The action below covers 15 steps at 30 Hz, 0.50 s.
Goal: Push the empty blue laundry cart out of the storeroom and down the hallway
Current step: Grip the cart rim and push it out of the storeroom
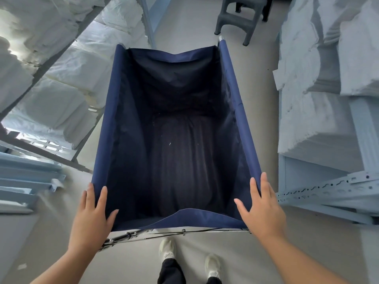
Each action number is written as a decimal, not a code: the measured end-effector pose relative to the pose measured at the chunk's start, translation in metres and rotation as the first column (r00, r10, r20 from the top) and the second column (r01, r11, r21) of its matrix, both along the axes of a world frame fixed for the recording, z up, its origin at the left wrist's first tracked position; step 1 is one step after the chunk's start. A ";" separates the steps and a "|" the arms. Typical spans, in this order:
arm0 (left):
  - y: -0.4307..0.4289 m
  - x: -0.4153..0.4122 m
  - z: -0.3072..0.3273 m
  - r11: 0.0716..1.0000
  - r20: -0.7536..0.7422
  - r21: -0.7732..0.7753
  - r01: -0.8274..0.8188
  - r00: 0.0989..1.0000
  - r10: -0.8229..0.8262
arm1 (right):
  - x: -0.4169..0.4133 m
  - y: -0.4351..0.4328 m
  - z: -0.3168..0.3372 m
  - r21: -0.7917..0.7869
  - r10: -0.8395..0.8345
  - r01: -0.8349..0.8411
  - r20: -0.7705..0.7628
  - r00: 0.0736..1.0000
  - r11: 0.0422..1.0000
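The blue laundry cart (233, 83) fills the middle of the head view, a deep navy fabric bag on a metal frame with nothing inside. My left hand (91, 220) rests on the near left corner of its rim, fingers straight and spread over the cloth. At the near right corner, my right hand (261, 208) lies flat on the rim, fingers extended along the side rail. Both palms press on the fabric edge. The cart's wheels are hidden below the bag.
Shelves of folded white linen (61, 83) stand close on the left, and more linen stacks on a pale metal rack (320, 111) on the right. A grey plastic stool (240, 15) stands on the floor beyond the cart. Loose shelf rails (24, 181) lie at left.
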<state>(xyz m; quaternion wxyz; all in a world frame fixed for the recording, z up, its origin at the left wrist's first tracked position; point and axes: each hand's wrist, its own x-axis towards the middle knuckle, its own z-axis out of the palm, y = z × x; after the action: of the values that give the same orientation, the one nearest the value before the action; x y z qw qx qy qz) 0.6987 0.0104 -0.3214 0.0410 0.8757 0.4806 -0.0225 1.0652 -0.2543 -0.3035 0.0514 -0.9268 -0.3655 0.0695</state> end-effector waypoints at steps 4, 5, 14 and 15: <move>-0.023 -0.003 0.001 1.000 -0.002 -0.003 -0.020 1.000 0.020 | 0.003 -0.013 0.001 -0.001 0.027 -0.027 -0.005 1.000 1.000; -0.028 -0.004 0.001 1.000 -0.001 0.000 -0.027 1.000 0.027 | 0.004 -0.016 0.001 0.003 0.036 -0.036 -0.007 0.999 0.999; -0.081 -0.010 0.000 0.995 -0.002 -0.006 -0.097 0.995 0.097 | 0.012 -0.043 0.001 -0.015 0.113 -0.113 -0.006 0.994 0.994; -0.086 -0.011 0.000 0.995 -0.001 -0.004 -0.101 0.995 0.101 | 0.013 -0.046 0.001 -0.015 0.122 -0.122 -0.003 0.993 0.992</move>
<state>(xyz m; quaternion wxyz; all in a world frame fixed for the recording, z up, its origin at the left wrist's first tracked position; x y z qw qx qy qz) 0.6877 -0.0753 -0.3217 0.0435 0.8501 0.5243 -0.0217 1.0779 -0.3002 -0.3028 0.0402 -0.9031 -0.4208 0.0761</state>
